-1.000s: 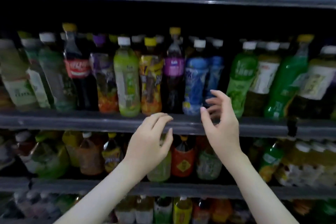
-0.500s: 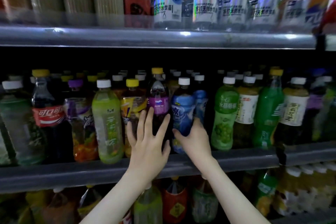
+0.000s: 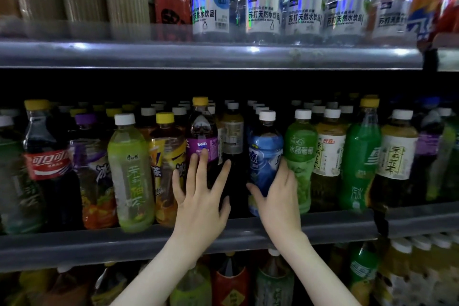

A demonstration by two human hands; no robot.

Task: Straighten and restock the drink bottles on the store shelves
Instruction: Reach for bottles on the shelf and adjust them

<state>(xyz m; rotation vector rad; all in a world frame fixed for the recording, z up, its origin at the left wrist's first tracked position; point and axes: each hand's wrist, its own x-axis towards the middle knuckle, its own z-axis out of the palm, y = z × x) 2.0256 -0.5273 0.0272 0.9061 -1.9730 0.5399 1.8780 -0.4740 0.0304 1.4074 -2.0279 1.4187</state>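
Right hand [image 3: 278, 196] curling round blue-labelled, white-capped plastic bottle [image 3: 264, 154] at front edge of grey middle shelf [image 3: 335, 227], likely squaring it into row. Left hand [image 3: 201, 204], fingers spread straight, touching purple-labelled, yellow-capped soda bottle [image 3: 202, 139] alongside, probably steadying it.

A shop's drinks aisle: tiered grey metal shelves [image 3: 323, 228] packed in deep rows with branded bottles, cola [image 3: 47, 156], green tea [image 3: 131, 174], Fanta [image 3: 202, 136], and labelled soda water bottles [image 3: 264, 7] on the tier above.
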